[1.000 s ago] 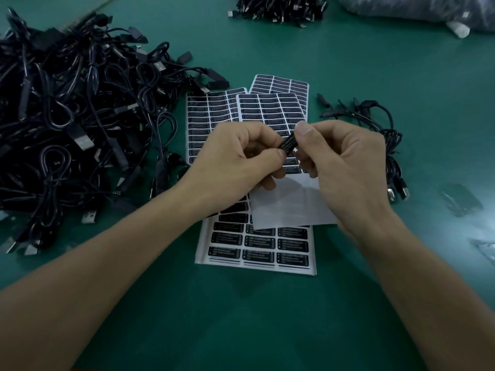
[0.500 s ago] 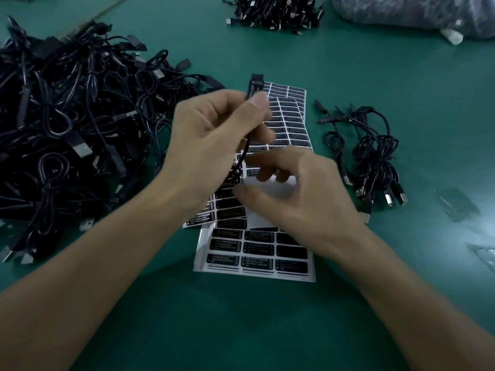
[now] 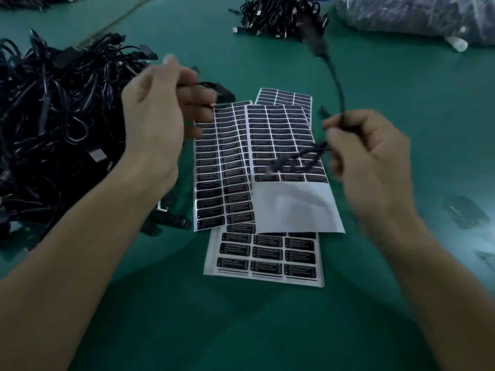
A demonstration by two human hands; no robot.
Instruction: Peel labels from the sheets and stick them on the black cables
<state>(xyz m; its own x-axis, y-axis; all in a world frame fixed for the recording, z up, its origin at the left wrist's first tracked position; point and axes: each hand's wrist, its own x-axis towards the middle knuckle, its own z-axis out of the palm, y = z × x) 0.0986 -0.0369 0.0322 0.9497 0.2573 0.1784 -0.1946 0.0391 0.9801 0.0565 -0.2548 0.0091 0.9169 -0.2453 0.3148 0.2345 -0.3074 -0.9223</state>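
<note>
The thin black cable is off the table, gripped in the right hand, whose fingers are curled round it near its middle. This hand hovers over the right edge of the white sheets of small black rectangular labels. From the fist one end of the cable rises up and away, beyond the far right corner of the sheets, and ends in a motion-blurred plug. The other end droops leftward from the fist and hangs over the label rows of the top sheet, its tip also blurred.

The left hand is raised over the left edge of the sheets, well apart from the held cable, thumb up and fingers loosely bent. A black plug shows just past its fingertips; whether the hand holds it cannot be told.

The sheets lie overlapping on the green table. The near part of the top sheet is bare white backing, and another sheet juts out from under it toward the person.

A big tangled heap of black cables lies left of the sheets. A smaller bundle of black cables sits far beyond them, and a clear plastic bag lies beyond and to the right.
</note>
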